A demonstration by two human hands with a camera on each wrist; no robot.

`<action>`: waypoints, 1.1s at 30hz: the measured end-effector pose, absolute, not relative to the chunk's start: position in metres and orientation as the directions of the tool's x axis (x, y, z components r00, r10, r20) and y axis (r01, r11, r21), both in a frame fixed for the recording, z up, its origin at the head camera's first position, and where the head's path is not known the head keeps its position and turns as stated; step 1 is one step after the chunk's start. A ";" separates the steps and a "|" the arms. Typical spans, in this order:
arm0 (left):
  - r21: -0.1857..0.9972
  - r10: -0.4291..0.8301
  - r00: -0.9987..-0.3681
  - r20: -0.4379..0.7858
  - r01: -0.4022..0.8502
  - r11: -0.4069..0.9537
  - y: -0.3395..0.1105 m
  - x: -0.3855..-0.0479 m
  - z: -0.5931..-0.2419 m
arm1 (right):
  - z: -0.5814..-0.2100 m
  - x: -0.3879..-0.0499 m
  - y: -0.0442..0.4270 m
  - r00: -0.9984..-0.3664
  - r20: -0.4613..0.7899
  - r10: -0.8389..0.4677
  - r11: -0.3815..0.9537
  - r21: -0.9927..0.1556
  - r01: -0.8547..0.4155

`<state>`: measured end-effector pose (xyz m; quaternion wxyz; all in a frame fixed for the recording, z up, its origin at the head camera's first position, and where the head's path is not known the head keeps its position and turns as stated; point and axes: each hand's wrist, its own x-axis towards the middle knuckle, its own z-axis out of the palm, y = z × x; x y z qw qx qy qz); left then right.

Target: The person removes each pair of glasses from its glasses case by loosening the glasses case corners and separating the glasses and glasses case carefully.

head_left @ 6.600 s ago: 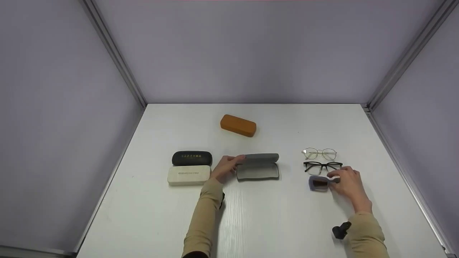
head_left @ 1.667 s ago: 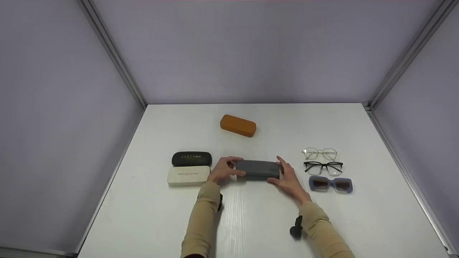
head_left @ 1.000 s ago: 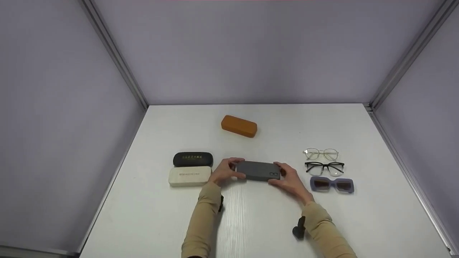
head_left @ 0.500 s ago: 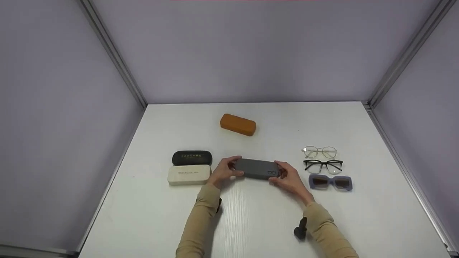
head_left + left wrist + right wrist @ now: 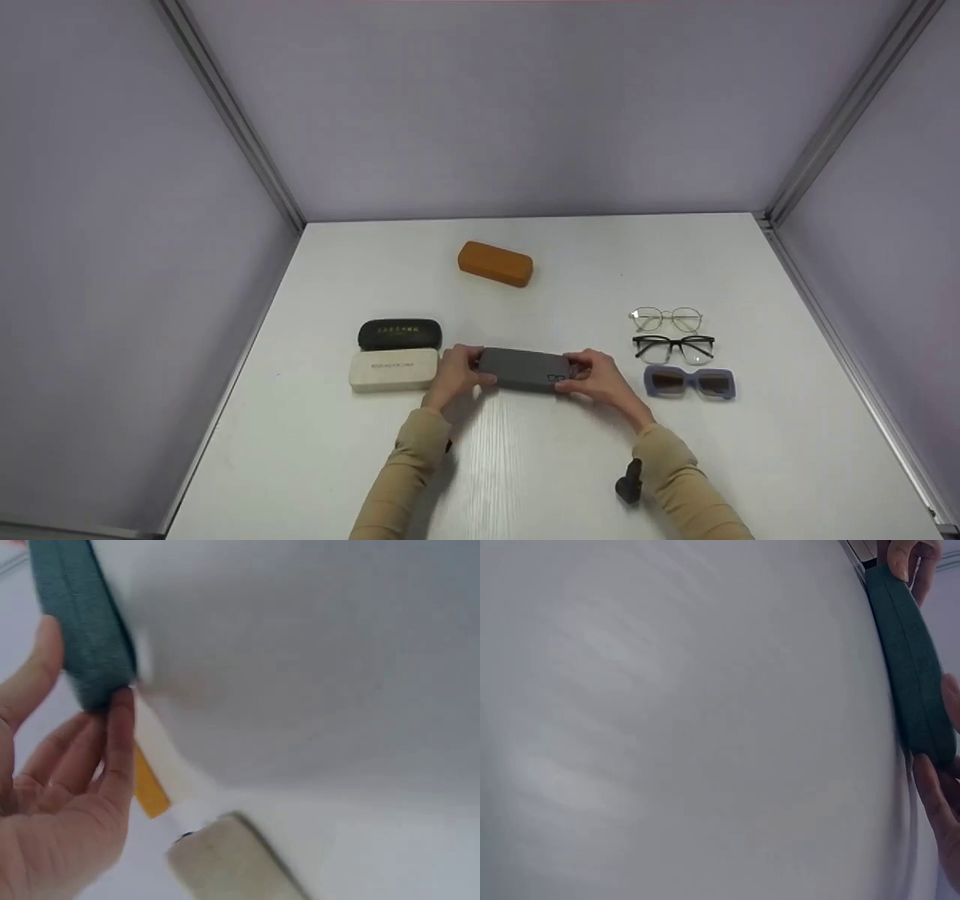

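Both hands hold a grey glasses case (image 5: 523,370) with its lid closed and a small glasses print at its right front corner. My left hand (image 5: 454,375) grips the left end, thumb on the near side and fingers at the far side. At the other end, my right hand (image 5: 600,381) pinches the case in the same manner. The case (image 5: 82,622) looks teal in the left wrist view, its end between thumb and fingertips. In the right wrist view the case (image 5: 913,667) runs along the right edge, with fingers at both ends. Its inside is hidden.
A white case (image 5: 394,370) and a black case (image 5: 399,334) lie just left of my left hand. An orange case (image 5: 495,263) lies farther back. On the right are thin-framed glasses (image 5: 666,319), black-framed glasses (image 5: 673,349) and purple sunglasses (image 5: 689,382). Grey walls surround the white table (image 5: 525,480).
The grey case was lidded up earlier and is now closed. My right hand left the sunglasses and took the case's right end. Lately both hands have drawn the case nearer and slightly left.
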<state>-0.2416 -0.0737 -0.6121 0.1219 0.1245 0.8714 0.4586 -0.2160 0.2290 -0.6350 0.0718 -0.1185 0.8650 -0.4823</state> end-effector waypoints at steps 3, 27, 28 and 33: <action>0.811 0.294 -0.951 -0.095 0.097 0.577 -0.075 -0.234 -0.606 | -0.632 -0.215 0.226 -0.952 -0.047 -0.301 0.510 -0.852 -0.119; 0.736 0.307 -0.917 -0.255 0.022 0.677 -0.159 -0.198 -0.592 | -0.621 -0.202 0.162 -0.859 -0.159 -0.486 0.511 -0.849 -0.132; 0.732 0.305 -0.915 -0.264 0.016 0.681 -0.164 -0.198 -0.592 | -0.621 -0.201 0.158 -0.856 -0.163 -0.490 0.502 -0.856 -0.125; 0.713 0.239 -0.911 -0.335 -0.079 0.697 -0.189 -0.193 -0.591 | -0.624 -0.194 0.135 -0.842 -0.158 -0.516 0.452 -0.885 -0.111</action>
